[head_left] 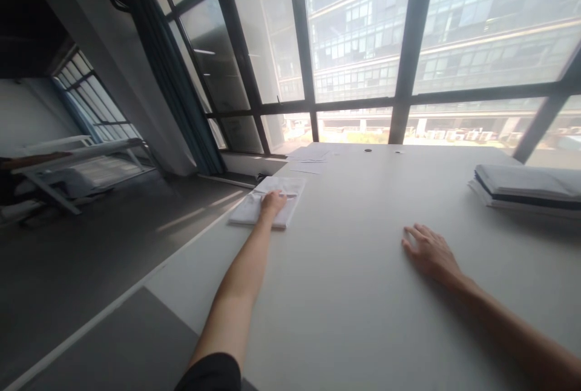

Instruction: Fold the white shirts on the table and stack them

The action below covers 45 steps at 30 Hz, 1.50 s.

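Note:
At the table's left edge my left hand (pixel 273 202) is on top of a flat white package (pixel 247 210), its fingers bent and bunched on the upper face. The package looks like a thin stack of folded white material, perhaps in clear wrapping. My right hand (pixel 429 250) rests palm down on the white table (pixel 345 294), fingers loosely apart and holding nothing. Its nearest object is a pile of folded white and dark cloth-like items (pixel 531 185), farther right and not touched.
Loose white sheets (pixel 311 158) lie at the table's far left corner. A dark round cable hole (pixel 368 151) is near the far edge. Large windows stand beyond, with a blue curtain (pixel 167 70) at left. Another table (pixel 86 152) is across the floor, with a person's arm there.

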Motion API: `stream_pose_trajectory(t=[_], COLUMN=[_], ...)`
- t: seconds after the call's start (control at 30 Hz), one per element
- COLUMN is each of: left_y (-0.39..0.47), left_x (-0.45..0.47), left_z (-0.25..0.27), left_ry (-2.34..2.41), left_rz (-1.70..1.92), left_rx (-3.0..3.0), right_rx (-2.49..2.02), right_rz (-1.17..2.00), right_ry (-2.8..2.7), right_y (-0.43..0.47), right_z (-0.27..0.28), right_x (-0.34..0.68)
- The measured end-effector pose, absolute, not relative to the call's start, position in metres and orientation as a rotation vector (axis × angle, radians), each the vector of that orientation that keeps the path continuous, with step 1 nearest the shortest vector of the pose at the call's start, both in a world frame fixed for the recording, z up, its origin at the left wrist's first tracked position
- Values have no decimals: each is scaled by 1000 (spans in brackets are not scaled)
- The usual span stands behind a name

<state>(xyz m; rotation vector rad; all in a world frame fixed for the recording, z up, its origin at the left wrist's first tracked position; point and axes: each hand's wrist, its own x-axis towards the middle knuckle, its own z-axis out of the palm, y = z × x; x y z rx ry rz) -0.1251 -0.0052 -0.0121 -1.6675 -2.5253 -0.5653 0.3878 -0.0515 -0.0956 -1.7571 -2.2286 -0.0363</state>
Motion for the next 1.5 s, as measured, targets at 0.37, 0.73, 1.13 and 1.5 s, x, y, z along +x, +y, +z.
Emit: stream_pose_trajectory(t=[0.37, 0.73, 1.13, 1.5], left_y=[-4, -16, -55, -8], left_x=[-117, -29, 116, -26], left_z=[-22, -25, -58, 40], left_ry=[-2549, -2423, -2102, -2179], left_rz=[-315, -242, -463, -570], left_rx=[-1745, -1925, -2449, -2862], right_rx=[-1753, -1762, -1796, -1745], right_rz=[-33, 38, 219, 239], right_ry=[-2246, -2216, -2069, -2077], right_y=[-55, -56, -59, -60], right_z=[-90, -88, -69, -68], right_x=[385, 381, 374, 375])
